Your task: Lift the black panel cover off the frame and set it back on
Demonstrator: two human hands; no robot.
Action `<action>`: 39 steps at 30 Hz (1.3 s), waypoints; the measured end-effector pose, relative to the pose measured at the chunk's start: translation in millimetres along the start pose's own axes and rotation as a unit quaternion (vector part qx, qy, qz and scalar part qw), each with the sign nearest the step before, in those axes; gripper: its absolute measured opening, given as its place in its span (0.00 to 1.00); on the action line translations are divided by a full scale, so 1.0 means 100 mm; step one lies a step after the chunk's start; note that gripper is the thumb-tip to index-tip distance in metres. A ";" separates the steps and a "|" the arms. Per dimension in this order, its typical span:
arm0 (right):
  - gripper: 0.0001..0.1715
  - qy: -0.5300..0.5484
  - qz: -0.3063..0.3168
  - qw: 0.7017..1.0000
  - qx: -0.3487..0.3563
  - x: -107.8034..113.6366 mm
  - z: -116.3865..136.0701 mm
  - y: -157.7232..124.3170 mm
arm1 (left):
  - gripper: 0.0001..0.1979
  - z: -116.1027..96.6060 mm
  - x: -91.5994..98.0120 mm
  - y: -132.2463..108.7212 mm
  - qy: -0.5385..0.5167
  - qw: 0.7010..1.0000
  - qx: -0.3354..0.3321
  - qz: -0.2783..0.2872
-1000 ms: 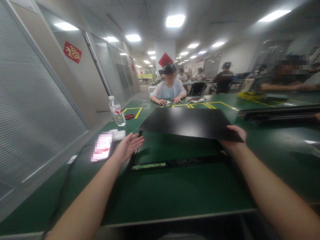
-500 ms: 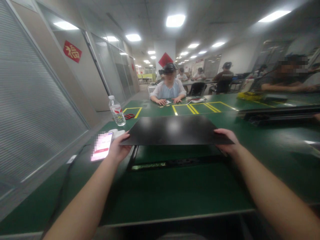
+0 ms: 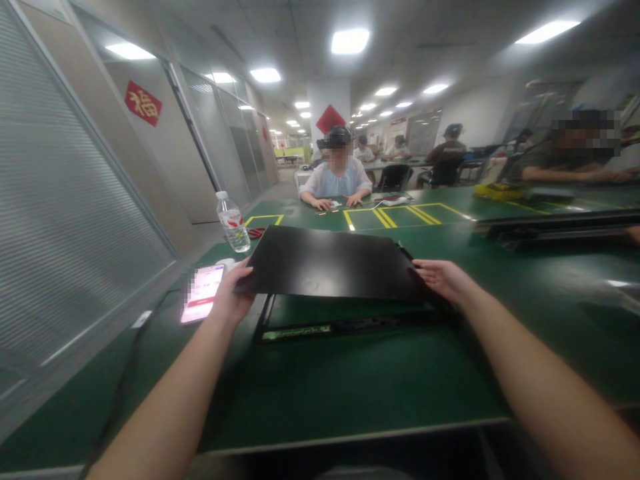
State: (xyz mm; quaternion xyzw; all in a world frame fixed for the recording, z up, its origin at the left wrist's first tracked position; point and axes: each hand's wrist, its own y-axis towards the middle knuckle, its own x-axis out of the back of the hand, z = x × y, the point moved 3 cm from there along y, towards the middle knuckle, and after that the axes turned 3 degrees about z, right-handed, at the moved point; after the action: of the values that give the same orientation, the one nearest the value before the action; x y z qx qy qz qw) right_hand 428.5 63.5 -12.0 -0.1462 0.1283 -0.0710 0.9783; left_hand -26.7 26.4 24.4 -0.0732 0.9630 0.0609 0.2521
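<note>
A glossy black rectangular panel (image 3: 325, 260) is held above a black frame (image 3: 370, 324) on the green table. My left hand (image 3: 234, 297) is closed around the panel's left edge, thumb on top and fingers below. At the right edge, my right hand (image 3: 447, 280) pinches the panel, its lower fingers partly hidden. The panel lies at a slant, its right side lower than its left. A green circuit strip (image 3: 296, 332) shows in the near side of the frame. Most of the frame's far part is covered by the panel.
Left of the panel are a lit phone (image 3: 203, 293), a water bottle (image 3: 233, 223) and red scissors (image 3: 256, 233). A dark cable (image 3: 127, 363) crosses the table's left side. Long black parts (image 3: 560, 230) lie at right. Across the table a person (image 3: 336, 177) sits with both hands down.
The panel has shifted left and tilted, its right side dropping. My right hand has moved left with that edge; my left hand has moved slightly left.
</note>
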 end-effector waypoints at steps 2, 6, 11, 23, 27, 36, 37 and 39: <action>0.17 -0.026 -0.027 0.999 0.012 0.02 -0.01 0.01 | 0.20 0.01 0.01 0.00 0.026 1.000 0.005 0.005; 0.15 -0.066 -0.068 0.995 0.036 0.05 -0.01 0.01 | 0.24 0.02 0.00 -0.01 0.054 0.998 0.006 0.014; 0.13 -0.093 -0.110 0.987 0.076 0.08 0.01 0.01 | 0.21 0.06 0.00 -0.02 0.072 0.997 0.009 0.019; 0.16 -0.189 -0.154 0.962 0.120 0.18 0.00 0.10 | 0.24 0.19 0.09 0.01 0.098 0.994 0.032 0.019; 0.14 -0.199 -0.159 0.959 0.121 0.17 0.00 0.09 | 0.25 0.17 0.06 0.00 0.102 0.994 0.032 0.022; 0.13 -0.202 -0.173 0.954 0.137 0.20 -0.02 0.14 | 0.26 0.21 0.03 -0.02 0.108 0.993 0.047 0.025; 0.15 -0.203 -0.175 0.953 0.139 0.20 -0.02 0.14 | 0.26 0.22 0.03 -0.02 0.109 0.993 0.048 0.025; 0.18 -0.206 -0.179 0.951 0.143 0.21 -0.03 0.15 | 0.26 0.23 0.04 -0.02 0.109 0.992 0.052 0.025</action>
State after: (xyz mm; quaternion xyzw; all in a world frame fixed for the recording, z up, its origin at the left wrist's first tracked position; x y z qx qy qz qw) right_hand 449.6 73.3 -24.1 -0.0366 -0.1161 -0.2308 0.9654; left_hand -18.8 27.6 2.6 -0.0419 0.9882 0.0092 0.1472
